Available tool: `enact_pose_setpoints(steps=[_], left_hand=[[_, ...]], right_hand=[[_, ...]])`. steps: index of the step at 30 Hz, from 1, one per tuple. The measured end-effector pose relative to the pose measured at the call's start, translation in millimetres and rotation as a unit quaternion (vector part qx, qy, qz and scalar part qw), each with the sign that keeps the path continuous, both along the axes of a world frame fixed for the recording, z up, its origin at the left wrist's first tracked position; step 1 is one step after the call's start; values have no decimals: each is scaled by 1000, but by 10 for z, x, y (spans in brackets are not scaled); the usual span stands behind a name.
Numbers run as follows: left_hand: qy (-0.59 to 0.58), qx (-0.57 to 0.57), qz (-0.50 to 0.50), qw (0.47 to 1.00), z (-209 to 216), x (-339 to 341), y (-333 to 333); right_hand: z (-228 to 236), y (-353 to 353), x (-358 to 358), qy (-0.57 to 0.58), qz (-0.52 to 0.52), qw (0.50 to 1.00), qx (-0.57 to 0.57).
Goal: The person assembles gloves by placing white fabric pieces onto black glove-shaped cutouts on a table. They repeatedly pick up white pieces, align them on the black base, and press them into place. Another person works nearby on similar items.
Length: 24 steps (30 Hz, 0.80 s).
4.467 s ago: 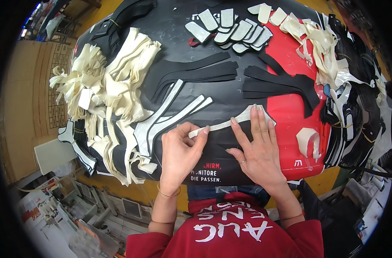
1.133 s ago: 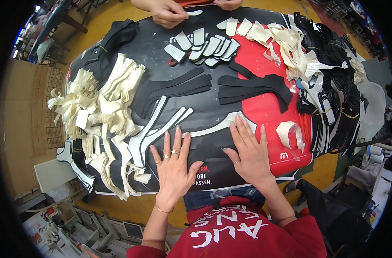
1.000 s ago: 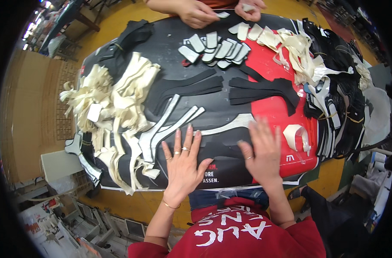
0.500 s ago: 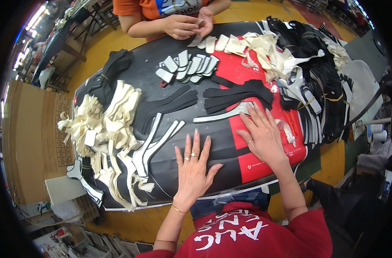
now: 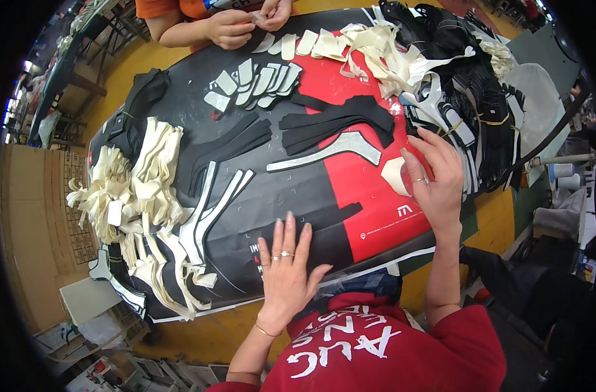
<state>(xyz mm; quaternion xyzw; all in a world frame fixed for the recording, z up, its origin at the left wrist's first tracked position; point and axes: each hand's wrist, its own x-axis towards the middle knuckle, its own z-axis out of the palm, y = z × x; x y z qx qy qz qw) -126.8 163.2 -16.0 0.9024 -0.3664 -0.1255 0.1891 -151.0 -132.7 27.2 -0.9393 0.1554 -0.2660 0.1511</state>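
Observation:
My left hand point(image 5: 288, 271) lies palm down with its fingers spread on the black part of the covered table. A black strip point(image 5: 321, 221) extends from beside its fingertips onto the red area. Farther right, my right hand point(image 5: 440, 179) is raised over the red part, its fingers curled and pinching a cream fabric piece point(image 5: 394, 176). The far end of that piece is hidden by the hand. Left of it rests a curved pale-grey piece with a black edge point(image 5: 334, 151). Beyond that are fanned black strips point(image 5: 337, 124).
Cream fabric pieces point(image 5: 157, 163) are heaped at the left, beside black-edged white strips point(image 5: 213, 219). Small pale tabs point(image 5: 262, 81) cluster farther back. Black bundles point(image 5: 484, 124) crowd the right end. Across the table, another person's hands point(image 5: 245, 25) hold something small.
My right hand has lifted off the curved grey piece, moved right and curled onto a cream piece. My left hand stays flat. The view has shifted, so the table appears moved left and up.

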Motion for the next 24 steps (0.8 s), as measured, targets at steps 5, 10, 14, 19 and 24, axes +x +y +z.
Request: enact_pose_setpoints(steps=[5, 10, 14, 19, 24], left_hand=[[7, -2, -12, 1000, -82, -12, -57], [-18, -115, 39, 992, -34, 29, -58], [-44, -178, 21, 983, 111, 81, -293], [0, -241, -29, 970, 200, 187, -889], [42, -270, -20, 962, 283, 170, -1099]], right_hand=[[183, -244, -135, 31, -97, 992, 71], [130, -250, -463, 128, -124, 975, 132], [-33, -149, -564, 147, -139, 969, 140], [-87, -28, -536, 73, -37, 992, 92], [-193, 154, -436, 84, -37, 995, 50]])
